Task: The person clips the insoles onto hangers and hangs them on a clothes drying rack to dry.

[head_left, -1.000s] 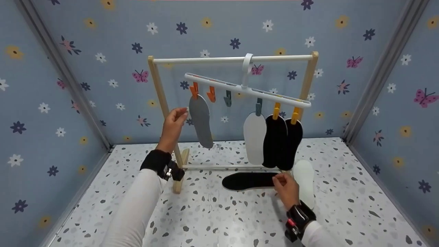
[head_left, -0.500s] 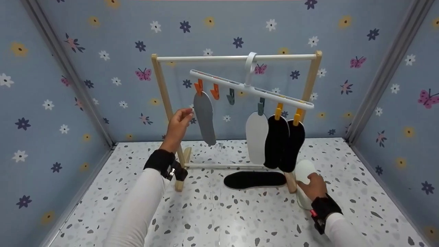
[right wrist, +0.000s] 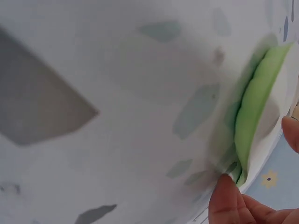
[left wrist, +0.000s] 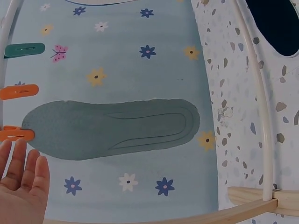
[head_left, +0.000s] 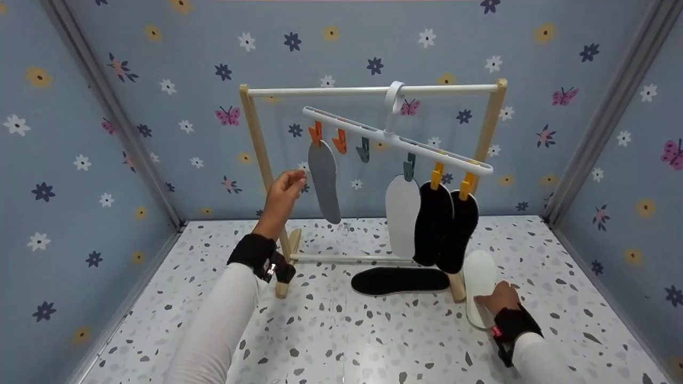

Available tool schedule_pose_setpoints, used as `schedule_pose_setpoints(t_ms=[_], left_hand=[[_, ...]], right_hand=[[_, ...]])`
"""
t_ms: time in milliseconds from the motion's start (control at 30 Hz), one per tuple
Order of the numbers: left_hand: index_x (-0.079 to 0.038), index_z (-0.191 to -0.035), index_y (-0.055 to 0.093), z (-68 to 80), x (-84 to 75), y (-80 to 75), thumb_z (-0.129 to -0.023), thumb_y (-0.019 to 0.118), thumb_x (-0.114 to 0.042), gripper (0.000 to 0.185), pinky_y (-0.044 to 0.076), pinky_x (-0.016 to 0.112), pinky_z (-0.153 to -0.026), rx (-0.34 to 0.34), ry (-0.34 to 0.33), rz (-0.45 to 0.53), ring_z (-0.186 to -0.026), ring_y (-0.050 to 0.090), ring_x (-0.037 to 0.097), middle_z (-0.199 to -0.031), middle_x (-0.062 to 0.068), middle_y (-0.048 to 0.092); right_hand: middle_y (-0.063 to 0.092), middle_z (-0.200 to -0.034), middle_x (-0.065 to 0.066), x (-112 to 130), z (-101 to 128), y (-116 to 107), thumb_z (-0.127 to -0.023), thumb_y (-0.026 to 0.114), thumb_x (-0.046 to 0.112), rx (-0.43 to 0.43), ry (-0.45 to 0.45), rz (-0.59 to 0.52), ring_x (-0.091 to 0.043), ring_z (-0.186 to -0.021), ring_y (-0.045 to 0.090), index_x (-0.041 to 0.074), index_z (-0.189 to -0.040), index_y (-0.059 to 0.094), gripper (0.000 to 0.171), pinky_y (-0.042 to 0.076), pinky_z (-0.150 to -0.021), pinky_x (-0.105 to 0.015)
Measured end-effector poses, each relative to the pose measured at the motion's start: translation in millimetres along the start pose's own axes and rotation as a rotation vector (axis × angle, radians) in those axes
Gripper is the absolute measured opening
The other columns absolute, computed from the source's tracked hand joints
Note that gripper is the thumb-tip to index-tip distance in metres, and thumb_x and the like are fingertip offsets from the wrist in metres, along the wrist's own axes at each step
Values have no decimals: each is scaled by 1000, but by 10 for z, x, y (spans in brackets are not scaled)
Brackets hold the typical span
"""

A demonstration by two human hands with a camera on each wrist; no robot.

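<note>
My left hand [head_left: 284,198] is raised at the left, fingers loose and holding nothing. In the left wrist view its fingers [left wrist: 17,161] are next to an orange clip [left wrist: 18,134] from which a grey insole [left wrist: 112,128] hangs. At the right, my right hand [head_left: 500,300] is at a pale insole [head_left: 478,274] on the floor. In the right wrist view this insole [right wrist: 259,102] shows a green edge. The fingertips [right wrist: 223,196] meet that edge while the thumb [right wrist: 292,133] lies over its white face, so the hand appears to grip it.
A white hanger [head_left: 395,141] hangs tilted from a wooden rack [head_left: 258,141]. Its right clips hold a white insole [head_left: 403,216] and black insoles [head_left: 433,224]. Free orange [head_left: 340,142] and grey-green [head_left: 364,151] clips hang left of centre. Another black insole [head_left: 400,280] lies on the floor.
My right hand has moved from the end of the black insole on the floor rightward to the pale insole, then slightly lower along it. The left hand stays near the grey insole.
</note>
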State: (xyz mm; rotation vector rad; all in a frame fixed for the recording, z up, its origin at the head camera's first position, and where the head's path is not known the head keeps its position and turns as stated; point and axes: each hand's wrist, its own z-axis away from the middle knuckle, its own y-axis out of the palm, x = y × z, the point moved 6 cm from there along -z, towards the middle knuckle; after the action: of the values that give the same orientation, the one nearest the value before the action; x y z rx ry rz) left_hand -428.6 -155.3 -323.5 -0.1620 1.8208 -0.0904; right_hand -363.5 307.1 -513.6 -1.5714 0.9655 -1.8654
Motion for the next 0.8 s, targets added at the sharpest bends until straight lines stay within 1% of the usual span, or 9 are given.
schedule_pose_setpoints(t_ms=[67, 233, 300, 400, 500, 633, 700, 800], left_hand=[[-8, -131, 48, 7, 6, 3, -99, 47, -25, 36, 35, 40, -103, 2, -6, 12, -124, 44, 24, -131, 8, 50], [-6, -130, 48, 7, 10, 28, -99, 47, -23, 36, 35, 40, -102, 15, 0, 24, -122, 45, 24, -130, 9, 50], [-5, -130, 47, 8, 16, 43, -99, 47, -23, 36, 35, 40, -102, 23, 4, 24, -121, 45, 24, -130, 10, 50], [-3, -131, 47, 13, 29, 59, -99, 47, -23, 37, 34, 42, -103, 38, 7, 28, -124, 43, 28, -130, 12, 50], [-3, -130, 47, 22, 42, 57, -99, 47, -23, 37, 34, 42, -103, 41, 0, 32, -124, 44, 27, -129, 12, 50], [-4, -130, 48, 33, 45, 41, -100, 47, -23, 36, 35, 40, -102, 40, -7, 28, -121, 46, 22, -128, 11, 51], [-3, -130, 47, 34, 43, 37, -100, 47, -22, 36, 35, 40, -102, 43, -2, 28, -120, 46, 22, -129, 12, 51], [-2, -130, 47, 40, 38, 38, -100, 47, -22, 36, 35, 40, -103, 51, 4, 30, -120, 46, 22, -129, 12, 50]], right_hand=[[53, -83, -30, -2, 5, 8, -76, 70, 10, 12, 10, -20, -38, -77, 54, -18, -90, 45, 40, 46, -72, -48], [53, -91, -33, -33, 17, 17, -76, 70, 9, 25, 38, -62, -45, -87, 55, -19, -98, 43, 45, 46, -79, -51], [53, -92, -34, -52, 21, 10, -76, 70, 10, 26, 47, -63, -46, -88, 55, -20, -99, 43, 46, 46, -80, -51], [55, -92, -34, -92, 26, -11, -77, 70, 12, 28, 53, -54, -45, -86, 56, -22, -99, 46, 47, 48, -77, -49], [58, -92, -35, -147, 15, -27, -80, 67, 12, 32, 56, -59, -43, -84, 58, -25, -99, 50, 45, 49, -74, -46], [58, -95, -32, -218, -17, -52, -82, 63, 11, 27, 55, -108, -36, -80, 58, -21, -99, 57, 37, 49, -68, -39], [58, -93, -31, -250, -42, -53, -83, 61, 11, 34, 53, -132, -31, -75, 58, -20, -100, 57, 36, 48, -64, -34], [60, -95, -29, -297, -84, -45, -83, 60, 12, 57, 71, -180, -24, -71, 58, -20, -107, 54, 40, 47, -61, -28]])
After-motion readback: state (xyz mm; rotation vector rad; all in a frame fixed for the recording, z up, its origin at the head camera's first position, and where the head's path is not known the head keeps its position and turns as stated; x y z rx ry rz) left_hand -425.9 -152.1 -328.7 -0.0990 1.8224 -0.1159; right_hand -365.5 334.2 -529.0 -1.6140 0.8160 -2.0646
